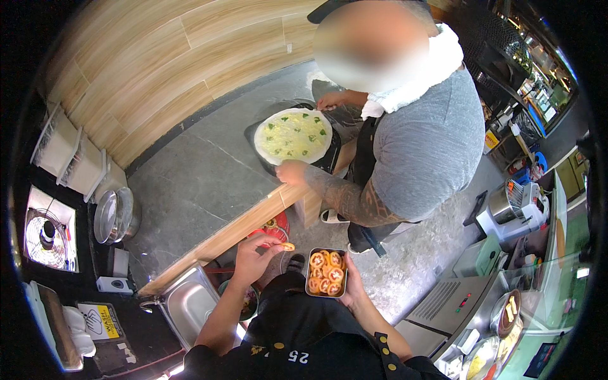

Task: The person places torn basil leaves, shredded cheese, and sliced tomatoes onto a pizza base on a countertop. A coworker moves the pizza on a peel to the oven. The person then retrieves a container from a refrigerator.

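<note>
Between the thumb and fingers of my left hand [258, 254] is a tomato slice [288, 247], held out to the left of a metal container. My right hand [354, 283] grips that rectangular metal container [308, 292] by its right side. Several round tomato slices [327, 272] fill it in overlapping layers. Farther off, a pizza base [292, 136] with pale yellow topping and green leaves lies on a dark square peel or tray on the counter. A co-worker's two hands are at its near and far edges, apart from mine.
The co-worker [424, 145] in a grey shirt stands at the grey counter [196, 171]. A metal sink [190, 301] is at my left, with a red bin [273, 228] under the counter edge. Clear bowls [117, 215] stand far left. A mixer [513, 209] and a topping station are on the right.
</note>
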The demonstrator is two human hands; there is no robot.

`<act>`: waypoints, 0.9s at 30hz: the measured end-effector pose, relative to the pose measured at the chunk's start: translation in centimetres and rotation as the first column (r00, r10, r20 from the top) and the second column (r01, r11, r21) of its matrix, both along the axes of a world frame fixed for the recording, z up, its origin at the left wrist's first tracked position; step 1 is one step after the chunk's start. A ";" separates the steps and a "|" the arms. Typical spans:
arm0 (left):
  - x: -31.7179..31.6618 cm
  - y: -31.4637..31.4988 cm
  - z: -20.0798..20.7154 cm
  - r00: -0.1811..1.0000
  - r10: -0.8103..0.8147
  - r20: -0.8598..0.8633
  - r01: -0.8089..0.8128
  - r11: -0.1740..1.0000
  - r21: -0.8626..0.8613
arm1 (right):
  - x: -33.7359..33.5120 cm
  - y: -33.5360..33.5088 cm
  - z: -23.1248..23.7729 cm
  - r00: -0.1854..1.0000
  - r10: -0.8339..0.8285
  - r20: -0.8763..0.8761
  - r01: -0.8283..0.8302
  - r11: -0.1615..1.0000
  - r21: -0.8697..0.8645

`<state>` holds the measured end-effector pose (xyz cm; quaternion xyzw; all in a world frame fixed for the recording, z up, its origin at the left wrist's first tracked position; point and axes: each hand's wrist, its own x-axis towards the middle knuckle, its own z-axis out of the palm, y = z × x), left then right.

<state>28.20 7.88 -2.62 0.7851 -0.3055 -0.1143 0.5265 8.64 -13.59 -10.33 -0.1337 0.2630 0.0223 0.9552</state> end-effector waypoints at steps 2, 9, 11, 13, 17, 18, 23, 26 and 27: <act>0.4 0.1 -0.2 0.999 0.032 0.003 -0.032 0.999 -0.018 | 0.0 0.0 0.0 1.000 -0.005 0.002 0.005 1.000 0.002; 1.4 0.3 -0.6 0.989 0.146 -0.026 -0.147 0.989 -0.032 | -0.7 0.0 -0.5 1.000 -0.025 0.018 0.025 1.000 0.012; 2.2 0.0 -0.3 0.985 0.174 -0.008 -0.175 0.984 -0.026 | -0.7 0.1 -0.9 1.000 -0.029 0.002 0.029 0.999 0.020; 3.7 -0.8 0.3 0.979 0.201 0.032 -0.200 0.980 -0.017 | -0.6 0.1 -1.2 1.000 -0.027 0.015 0.027 0.999 0.032; 9.9 -4.8 0.8 0.979 0.184 0.085 -0.189 0.980 0.058 | 0.1 -0.1 -1.4 0.999 -0.049 0.008 0.049 0.999 0.006; 12.0 -6.1 0.6 0.983 0.153 0.098 -0.156 0.987 0.032 | 0.4 -0.1 -1.4 0.998 -0.063 0.002 0.063 0.998 -0.004; 22.9 -14.3 -2.6 0.994 0.013 0.111 -0.027 0.992 0.126 | 3.4 -1.2 -0.5 0.987 -0.163 0.005 0.163 0.987 -0.016; 28.8 -19.7 -5.7 0.984 -0.129 0.124 0.104 0.977 0.186 | 6.4 -2.3 -0.2 0.976 -0.218 -0.002 0.218 0.976 0.017; 30.5 -21.3 -6.7 0.971 -0.178 0.157 0.145 0.969 0.201 | 7.6 -2.6 -0.1 0.971 -0.238 -0.017 0.238 0.971 0.013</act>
